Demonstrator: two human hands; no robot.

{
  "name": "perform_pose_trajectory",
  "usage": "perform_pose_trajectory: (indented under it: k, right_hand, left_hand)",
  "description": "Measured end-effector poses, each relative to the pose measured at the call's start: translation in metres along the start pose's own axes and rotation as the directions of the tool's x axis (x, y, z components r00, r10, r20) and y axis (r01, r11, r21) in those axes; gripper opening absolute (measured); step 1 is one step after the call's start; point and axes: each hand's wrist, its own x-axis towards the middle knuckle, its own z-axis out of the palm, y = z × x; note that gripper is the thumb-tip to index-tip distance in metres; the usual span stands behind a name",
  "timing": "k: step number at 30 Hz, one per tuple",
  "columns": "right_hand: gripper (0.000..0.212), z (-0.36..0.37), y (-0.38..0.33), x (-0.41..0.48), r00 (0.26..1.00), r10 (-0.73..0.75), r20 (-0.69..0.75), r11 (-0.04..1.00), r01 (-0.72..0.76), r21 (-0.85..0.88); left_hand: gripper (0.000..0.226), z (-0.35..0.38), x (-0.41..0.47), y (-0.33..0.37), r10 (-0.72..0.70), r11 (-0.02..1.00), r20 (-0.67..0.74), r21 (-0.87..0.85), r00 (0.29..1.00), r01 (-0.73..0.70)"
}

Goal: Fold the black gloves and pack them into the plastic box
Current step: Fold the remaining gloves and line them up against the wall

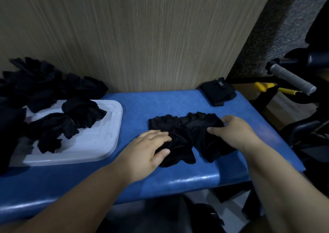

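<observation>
Two black fingerless gloves lie side by side on the blue padded bench (160, 104), the left glove (170, 131) and the right glove (201, 126). My left hand (147, 149) rests flat on the left glove, fingers fairly straight, thumb along its lower part. My right hand (235, 131) sits at the right glove's right edge, with thumb and fingers curled onto the fabric. A folded black glove (218, 91) lies at the bench's far right corner. A white plastic lid (99, 143) at the left carries loose black gloves (80, 111).
A pile of unfolded black gloves (35, 83) covers the far left of the bench. A wood-grain panel (142, 36) stands behind. To the right are a grey handlebar grip (292, 80) and yellow-handled parts (263, 86). The bench's front edge is near me.
</observation>
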Motion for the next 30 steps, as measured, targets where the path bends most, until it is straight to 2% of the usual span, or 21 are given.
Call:
perform_pose_trajectory:
  k: [3, 7, 9, 11, 14, 16, 19, 22, 24, 26, 30]
  right_hand:
    - [0.026, 0.002, -0.004, 0.0, 0.998, -0.012, 0.063, 0.957, -0.007, 0.289]
    - [0.034, -0.002, -0.009, -0.004, 0.966, -0.094, 0.242, 0.803, -0.07, 0.592]
    - [0.024, -0.005, -0.017, -0.013, 0.928, -0.207, 0.311, 0.709, -0.077, 0.701]
    - [0.029, -0.006, -0.023, -0.019, 0.884, -0.293, 0.364, 0.611, -0.12, 0.783]
    - [0.033, -0.002, -0.028, -0.022, 0.836, -0.355, 0.419, 0.548, -0.177, 0.817]
    - [0.019, 0.008, -0.029, -0.022, 0.866, -0.337, 0.37, 0.606, -0.101, 0.789]
    - [0.009, 0.021, -0.03, -0.02, 0.942, -0.256, 0.219, 0.8, 0.079, 0.595]
    - [0.019, 0.027, -0.026, -0.017, 0.978, -0.157, 0.134, 0.964, 0.122, 0.238]
    - [0.029, 0.029, -0.027, -0.018, 0.982, -0.13, 0.14, 0.991, 0.123, 0.06]
    - [0.031, 0.03, -0.029, -0.02, 0.977, -0.115, 0.177, 0.992, 0.104, 0.074]
    - [0.03, 0.033, -0.034, -0.025, 0.96, -0.071, 0.272, 0.915, -0.046, 0.4]
  left_hand:
    - [0.072, 0.002, 0.0, -0.001, 0.004, 1.0, -0.019, 0.009, 1.0, -0.003]
    - [0.071, 0.001, 0.001, -0.002, 0.001, 0.999, -0.047, 0.036, 0.999, 0.0]
    - [0.065, -0.001, 0.001, -0.002, -0.002, 1.0, -0.039, 0.02, 0.999, 0.003]
    - [0.047, -0.005, 0.001, 0.0, -0.019, 0.999, -0.032, -0.029, 0.999, 0.018]
    - [0.033, -0.01, 0.002, 0.002, -0.101, 0.983, -0.058, -0.158, 0.993, 0.09]
    - [0.031, -0.011, 0.004, 0.002, -0.189, 0.954, -0.069, -0.249, 0.98, 0.167]
    - [0.023, -0.014, 0.004, 0.003, -0.279, 0.922, -0.126, -0.314, 0.952, 0.229]
    - [0.026, -0.014, 0.005, 0.001, -0.322, 0.898, -0.133, -0.357, 0.937, 0.258]
    - [0.026, -0.012, 0.007, -0.001, -0.343, 0.882, -0.124, -0.384, 0.931, 0.273]
    - [0.032, -0.01, 0.01, 0.002, -0.357, 0.883, -0.124, -0.367, 0.926, 0.291]
    - [0.037, -0.011, 0.012, 0.01, -0.385, 0.869, -0.158, -0.394, 0.909, 0.299]
